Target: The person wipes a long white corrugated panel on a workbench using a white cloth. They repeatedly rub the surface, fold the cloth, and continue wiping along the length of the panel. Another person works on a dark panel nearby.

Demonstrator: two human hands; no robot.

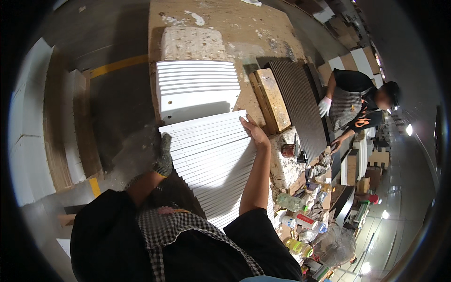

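A leaning row of white panels lies in front of me, their edges overlapping like steps. My left hand, in a grey knit glove, is closed on the left end of the farthest panel in this row. My bare right hand grips the same panel near its far right corner, thumb on the top face. Just beyond stands a second group of white panels. Its nearest panel shows a flat face with small round holes and a shadow across it.
A worktable stained with paint carries a foam block, a wooden block and dark panels. Bottles and a brown cup crowd the right. A co-worker stands across. White boards stand at left.
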